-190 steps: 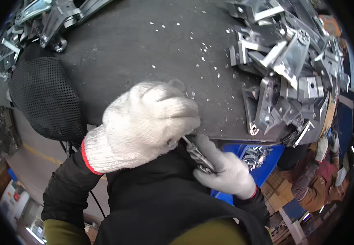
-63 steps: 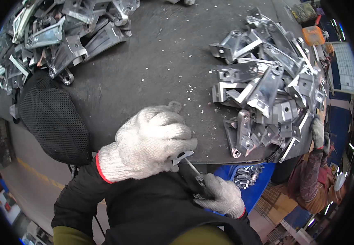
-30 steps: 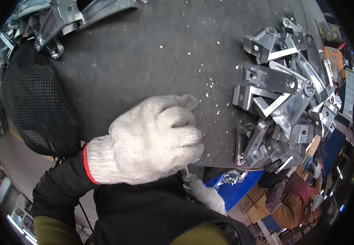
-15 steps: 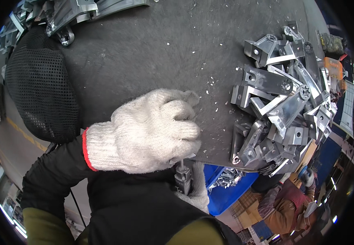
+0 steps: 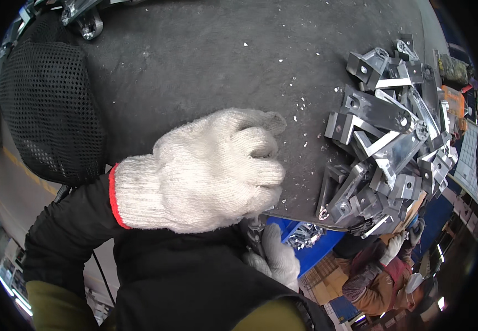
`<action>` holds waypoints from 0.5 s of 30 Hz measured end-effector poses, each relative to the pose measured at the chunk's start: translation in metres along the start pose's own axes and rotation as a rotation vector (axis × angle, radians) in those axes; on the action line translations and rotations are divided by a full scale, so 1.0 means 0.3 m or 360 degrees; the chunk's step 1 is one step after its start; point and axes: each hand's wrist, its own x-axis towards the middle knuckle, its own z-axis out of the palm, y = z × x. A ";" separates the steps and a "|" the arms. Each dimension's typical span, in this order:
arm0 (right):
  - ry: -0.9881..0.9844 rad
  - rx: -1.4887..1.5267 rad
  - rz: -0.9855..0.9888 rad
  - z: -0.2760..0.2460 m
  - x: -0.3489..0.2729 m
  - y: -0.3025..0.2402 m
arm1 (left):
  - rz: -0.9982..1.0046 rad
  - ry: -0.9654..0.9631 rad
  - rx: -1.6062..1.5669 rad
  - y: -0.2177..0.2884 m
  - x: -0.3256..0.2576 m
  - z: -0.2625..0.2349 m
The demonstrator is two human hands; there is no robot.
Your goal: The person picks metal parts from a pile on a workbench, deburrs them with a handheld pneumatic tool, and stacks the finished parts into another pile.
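My left hand (image 5: 217,171), in a white knit glove with a red cuff, is over the dark bench with its fingers curled down. A sliver of shiny metal shows at its lower edge, but the palm side is hidden, so I cannot make out what it holds. Below it, at the bench's near edge, my gloved right hand (image 5: 280,256) is wrapped round a dark handheld grinder (image 5: 254,237). The grinder's front end reaches up under the left hand, where its tip is hidden. Small pale metal chips lie on the bench beside the left fingers.
Metal brackets (image 5: 388,138) are heaped on the bench (image 5: 195,66) at the right. More metal parts (image 5: 87,19) lie at the far left, beside a black mesh-covered object (image 5: 51,110). A blue bin (image 5: 319,248) of small metal pieces stands below the edge. Another person (image 5: 377,276) works at lower right.
The view has shifted a little. My left hand stays curled. My right hand has moved slightly right and turned, showing more of its fingers, and the grinder is tilted differently.
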 end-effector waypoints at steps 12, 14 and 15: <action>-0.0052 0.2151 0.0255 0.213 0.025 0.081 | 0.0001 -0.0026 0.0003 -0.003 -0.005 -0.015; -0.0274 0.1493 -0.0028 0.147 0.050 0.096 | 0.0005 -0.0034 -0.0028 0.001 -0.004 -0.024; -0.0233 0.1421 -0.0134 0.123 0.053 0.102 | -0.0001 -0.0046 -0.0066 0.004 -0.001 -0.030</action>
